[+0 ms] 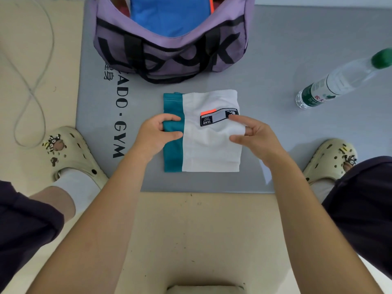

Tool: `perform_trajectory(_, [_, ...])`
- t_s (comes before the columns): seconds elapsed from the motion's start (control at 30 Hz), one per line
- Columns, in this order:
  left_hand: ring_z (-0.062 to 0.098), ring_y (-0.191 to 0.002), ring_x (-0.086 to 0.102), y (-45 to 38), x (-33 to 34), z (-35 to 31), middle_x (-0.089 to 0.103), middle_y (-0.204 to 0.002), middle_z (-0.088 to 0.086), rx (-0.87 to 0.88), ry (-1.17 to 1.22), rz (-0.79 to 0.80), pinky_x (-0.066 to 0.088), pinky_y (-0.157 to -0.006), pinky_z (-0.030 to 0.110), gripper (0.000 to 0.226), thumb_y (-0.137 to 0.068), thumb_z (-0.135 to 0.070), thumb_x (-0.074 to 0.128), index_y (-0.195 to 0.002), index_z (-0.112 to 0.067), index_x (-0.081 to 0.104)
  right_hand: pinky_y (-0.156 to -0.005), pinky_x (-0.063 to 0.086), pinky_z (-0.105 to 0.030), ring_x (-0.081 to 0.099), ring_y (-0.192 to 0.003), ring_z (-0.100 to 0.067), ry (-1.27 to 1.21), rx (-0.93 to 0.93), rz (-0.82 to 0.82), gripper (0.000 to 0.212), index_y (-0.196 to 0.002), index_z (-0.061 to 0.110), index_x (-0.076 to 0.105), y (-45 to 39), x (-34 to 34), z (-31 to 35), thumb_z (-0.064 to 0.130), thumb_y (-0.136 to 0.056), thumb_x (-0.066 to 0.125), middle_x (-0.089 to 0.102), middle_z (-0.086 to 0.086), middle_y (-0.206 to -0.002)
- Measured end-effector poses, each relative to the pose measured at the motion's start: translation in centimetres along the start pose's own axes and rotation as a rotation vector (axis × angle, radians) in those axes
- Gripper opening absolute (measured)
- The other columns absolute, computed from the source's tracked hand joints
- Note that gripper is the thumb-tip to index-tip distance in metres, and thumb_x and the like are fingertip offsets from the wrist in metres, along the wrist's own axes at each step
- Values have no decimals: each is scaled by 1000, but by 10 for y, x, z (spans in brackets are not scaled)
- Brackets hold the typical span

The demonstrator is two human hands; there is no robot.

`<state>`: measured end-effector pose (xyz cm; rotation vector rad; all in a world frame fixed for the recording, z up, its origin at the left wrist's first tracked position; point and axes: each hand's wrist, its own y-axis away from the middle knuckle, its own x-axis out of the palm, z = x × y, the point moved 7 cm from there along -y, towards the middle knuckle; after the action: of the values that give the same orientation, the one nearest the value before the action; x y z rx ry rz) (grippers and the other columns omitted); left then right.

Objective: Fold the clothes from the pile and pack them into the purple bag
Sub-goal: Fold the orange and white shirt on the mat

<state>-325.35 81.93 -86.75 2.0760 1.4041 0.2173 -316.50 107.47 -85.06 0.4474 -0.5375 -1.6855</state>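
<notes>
- Folded white-and-teal garment (203, 143) at frame centre, pinched by left hand (161, 132) and right hand (252, 134) at opposite edges.
- Open purple bag (169, 54) directly above, near.

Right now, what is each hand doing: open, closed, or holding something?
Left hand: grips the teal edge of the folded garment.
Right hand: pinches the garment's white right edge.

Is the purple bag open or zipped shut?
Open: the purple bag's top gapes wide, showing a blue garment already lying inside.
</notes>
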Motion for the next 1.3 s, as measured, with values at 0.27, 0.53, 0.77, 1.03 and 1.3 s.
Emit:
perform_trajectory(0.27, [1, -51, 48, -9, -8, 6, 60, -70, -5, 58, -260, -294, 35, -52, 5, 38, -76, -14, 82, -113, -19, 72, -85, 48, -29, 63, -87, -19, 732, -131, -272, 30, -111, 29, 69, -14, -4, 11, 17, -83, 70, 71, 6, -94])
perform_trajectory(0.53, [15, -96, 59, -29, -3, -8, 67, -105, -4, 196, -474, -278, 39, -82, 17, 27, -84, -19, 75, -111, -14, 72, -80, 27, -36, 61, -79, -32, 1260, -251, -366, 25, -115, 20, 60, -35, -1, 24, 30, -93, 59, 70, -10, -84])
perform_trajectory(0.77, [20, -127, 40, -39, -3, -27, 54, -128, 1, 329, -737, -84, 26, -101, 18, 16, -85, -15, 72, -100, -13, 71, -86, 34, -10, 52, -108, -11, 814, -353, -100, 21, -95, 15, 68, -47, -7, 34, 20, -78, 78, 61, 1, -112])
perform_trajectory(1.03, [8, -78, 61, -27, -12, -30, 69, -83, -6, -5, -7, 215, 45, -74, 24, 16, -75, -25, 63, -88, -21, 70, -72, 46, -25, 58, -78, -14, 110, -89, 169, 18, -86, 21, 61, -34, -19, 25, 38, -83, 68, 62, 2, -82])
perform_trajectory(1.3, [13, -92, 67, -37, -5, 11, 68, -104, -6, -121, 168, -103, 56, -76, 29, 20, -90, -20, 69, -106, -29, 61, -62, 45, -32, 55, -70, -15, 112, 40, -220, 27, -102, 17, 56, -51, -18, -10, 42, -93, 59, 60, -2, -87])
